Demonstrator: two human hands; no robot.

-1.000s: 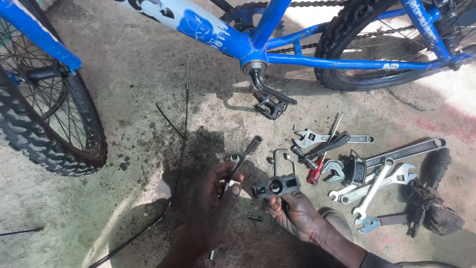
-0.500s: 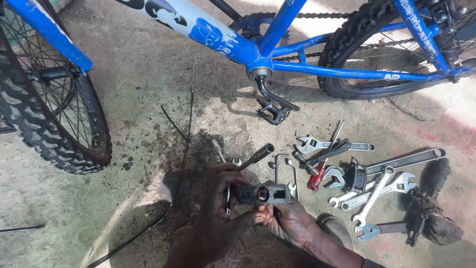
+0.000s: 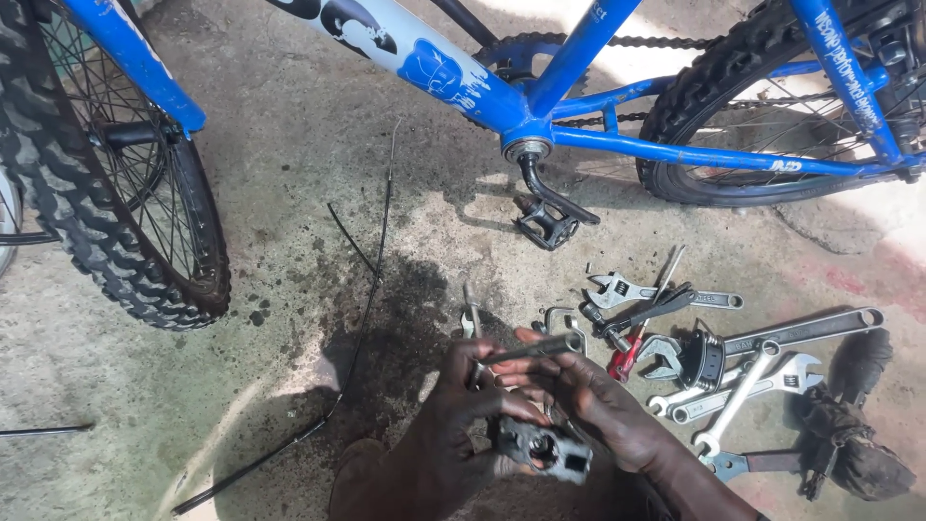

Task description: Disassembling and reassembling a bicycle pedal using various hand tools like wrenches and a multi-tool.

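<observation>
The black pedal (image 3: 542, 451) sits low centre, gripped in our left hand (image 3: 453, 434); our right hand (image 3: 598, 405) pinches its axle rod (image 3: 531, 349). Greasy fingers could let the rod slip onto the concrete floor (image 3: 289, 193).

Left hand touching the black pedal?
Touching. The head view shows the left hand with its fingers curled around the black pedal, no gap between them; the right hand is against it too.

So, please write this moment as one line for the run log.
left hand: holds black pedal | right hand: holds metal rod | wrenches: on floor, right | blue bike: behind
</observation>
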